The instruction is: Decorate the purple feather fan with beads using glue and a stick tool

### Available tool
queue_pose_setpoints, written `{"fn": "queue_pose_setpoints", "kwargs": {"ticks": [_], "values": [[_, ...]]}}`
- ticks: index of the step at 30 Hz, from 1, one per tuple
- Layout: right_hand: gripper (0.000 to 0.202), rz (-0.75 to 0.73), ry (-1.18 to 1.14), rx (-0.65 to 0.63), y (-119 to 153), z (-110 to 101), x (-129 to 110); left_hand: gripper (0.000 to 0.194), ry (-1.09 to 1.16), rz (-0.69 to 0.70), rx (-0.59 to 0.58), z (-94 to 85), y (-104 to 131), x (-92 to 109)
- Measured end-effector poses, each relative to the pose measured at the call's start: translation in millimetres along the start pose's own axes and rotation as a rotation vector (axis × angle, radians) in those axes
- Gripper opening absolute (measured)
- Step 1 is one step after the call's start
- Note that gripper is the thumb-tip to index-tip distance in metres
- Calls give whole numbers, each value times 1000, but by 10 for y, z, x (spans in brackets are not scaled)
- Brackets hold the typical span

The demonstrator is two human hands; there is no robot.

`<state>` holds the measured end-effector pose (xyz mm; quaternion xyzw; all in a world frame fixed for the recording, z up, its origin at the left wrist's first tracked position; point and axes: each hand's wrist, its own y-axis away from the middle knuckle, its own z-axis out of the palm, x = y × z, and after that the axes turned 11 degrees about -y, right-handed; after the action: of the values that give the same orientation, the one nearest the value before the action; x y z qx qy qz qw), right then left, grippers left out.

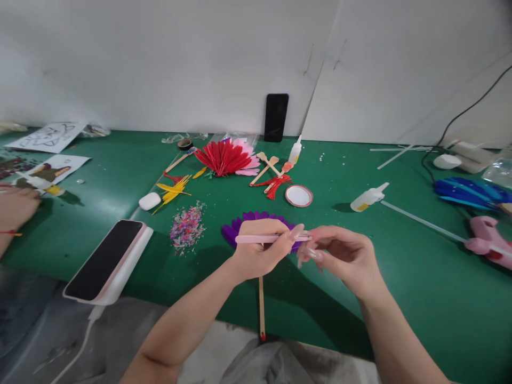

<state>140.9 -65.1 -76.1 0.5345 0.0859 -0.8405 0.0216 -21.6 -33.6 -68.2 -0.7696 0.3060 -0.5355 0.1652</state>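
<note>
My left hand [260, 248] is closed round pink tweezers [258, 239], whose tip points right toward my other hand. With fingertips pinched at that tip, my right hand [346, 256] is closed; whatever lies between its fingers is too small to make out. Below both hands a purple feather-like fan [230, 233] lies on the table, partly covered by my left hand. Its wooden handle [261, 309] runs toward me and ends in a red tip near the table's edge. A white dish with a red rim [299, 196] sits just beyond my hands.
A pile of colourful bits [187, 228] lies left of the fan. Farther back are a red fan [224, 159] and glue bottles [366, 198]. A pink glue gun [488, 242] rests at right, a charging phone [106, 261] at left. Another person's hand [18, 208] is at far left.
</note>
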Motion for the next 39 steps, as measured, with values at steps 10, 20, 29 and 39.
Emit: {"fn": "queue_pose_setpoints", "kwargs": {"ticks": [10, 20, 29, 39], "values": [[42, 108, -77, -58, -76, -145, 67, 8, -615, 679, 122, 46, 116, -26], [49, 264, -147, -270, -23, -172, 66, 7, -715, 867, 53, 61, 144, 34], [47, 328, -226, -297, -23, -166, 82, 5, -695, 866, 59, 123, 177, 20], [38, 648, -2, -638, -129, -486, -41, 17, -621, 910, -27, 256, 246, 49]]}}
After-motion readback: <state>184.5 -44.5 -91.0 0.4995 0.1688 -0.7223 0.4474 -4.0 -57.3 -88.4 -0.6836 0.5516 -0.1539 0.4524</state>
